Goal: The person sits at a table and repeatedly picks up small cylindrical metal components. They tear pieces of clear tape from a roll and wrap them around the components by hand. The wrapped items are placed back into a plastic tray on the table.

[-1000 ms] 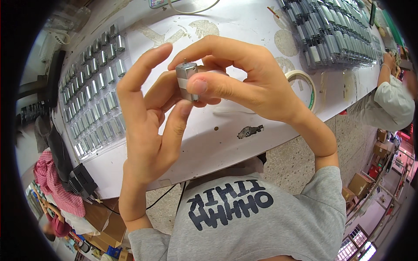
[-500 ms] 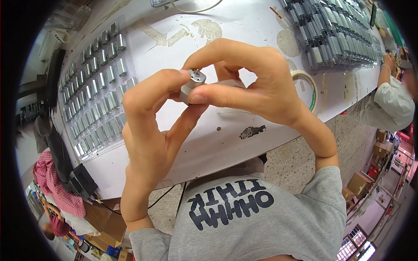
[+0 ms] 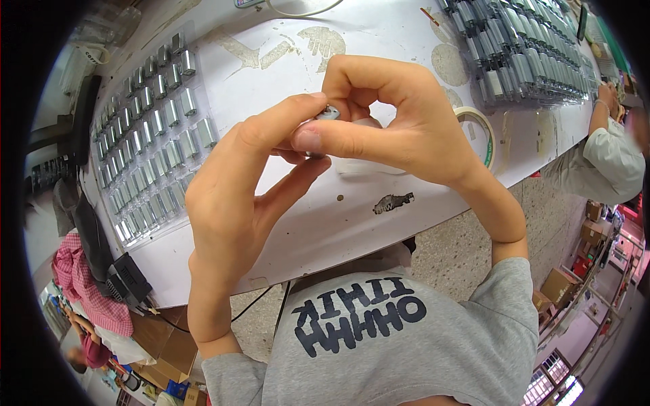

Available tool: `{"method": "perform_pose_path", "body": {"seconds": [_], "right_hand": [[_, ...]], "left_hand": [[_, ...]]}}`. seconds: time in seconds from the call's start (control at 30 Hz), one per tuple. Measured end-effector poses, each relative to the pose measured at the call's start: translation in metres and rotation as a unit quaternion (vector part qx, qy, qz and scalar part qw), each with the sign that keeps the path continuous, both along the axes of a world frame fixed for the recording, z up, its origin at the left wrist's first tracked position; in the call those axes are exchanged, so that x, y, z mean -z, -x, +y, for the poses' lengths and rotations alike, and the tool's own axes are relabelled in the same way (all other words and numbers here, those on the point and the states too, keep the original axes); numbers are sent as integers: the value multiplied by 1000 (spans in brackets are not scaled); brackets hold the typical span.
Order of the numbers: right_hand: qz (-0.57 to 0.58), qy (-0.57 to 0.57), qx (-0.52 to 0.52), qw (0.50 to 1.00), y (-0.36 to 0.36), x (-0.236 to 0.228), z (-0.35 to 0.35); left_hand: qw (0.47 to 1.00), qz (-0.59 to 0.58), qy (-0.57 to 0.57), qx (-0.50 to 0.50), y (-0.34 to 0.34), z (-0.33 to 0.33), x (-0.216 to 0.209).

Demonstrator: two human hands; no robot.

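Note:
A small silver electric motor (image 3: 329, 114) is held above the white table between my two hands, its shaft end facing up. My left hand (image 3: 227, 179) grips it from the left, with the index finger at its top and the thumb near its lower end. My right hand (image 3: 416, 128) closes on it from the right, thumb across the front and index finger curled behind. Fingers hide most of the motor's body. A white sheet-like piece (image 3: 369, 166) shows below and behind my right hand; whether that hand touches it I cannot tell.
On the left lies a clear plastic tray (image 3: 162, 233) with rows of similar motors. Stacked motor trays (image 3: 525, 61) stand at the far right. Near my right wrist is a tape roll (image 3: 490, 145). A black box-shaped device (image 3: 128, 281) sits at the left edge. Another person (image 3: 602, 149) is at right.
The motor has moved slightly right and turned, so less of it shows. My left hand followed it rightward, and my right index finger curled in more.

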State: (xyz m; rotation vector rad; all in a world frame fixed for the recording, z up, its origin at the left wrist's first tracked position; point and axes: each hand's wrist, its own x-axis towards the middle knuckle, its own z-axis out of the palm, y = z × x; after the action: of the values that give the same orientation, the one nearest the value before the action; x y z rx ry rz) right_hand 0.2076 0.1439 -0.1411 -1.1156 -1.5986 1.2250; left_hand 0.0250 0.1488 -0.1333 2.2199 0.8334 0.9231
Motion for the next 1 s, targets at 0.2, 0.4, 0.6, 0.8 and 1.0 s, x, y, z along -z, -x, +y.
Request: {"method": "perform_pose_path", "body": {"seconds": [0.2,0.4,0.6,0.8,1.0], "right_hand": [[77,103,-50,990,-6,-19,2],[72,75,-65,992,-9,-20,2],[56,8,-87,995,-4,-15,-3],[82,35,-78,993,-3,-13,-3],[67,78,-64,993,-7,-19,-4]], "left_hand": [[999,-2,15,-46,4,0,-2],[996,16,-31,-84,4,-1,0],[986,19,-146,-77,2,4,5],[982,29,-168,-81,2,3,6],[984,7,-163,-67,2,2,4]]}}
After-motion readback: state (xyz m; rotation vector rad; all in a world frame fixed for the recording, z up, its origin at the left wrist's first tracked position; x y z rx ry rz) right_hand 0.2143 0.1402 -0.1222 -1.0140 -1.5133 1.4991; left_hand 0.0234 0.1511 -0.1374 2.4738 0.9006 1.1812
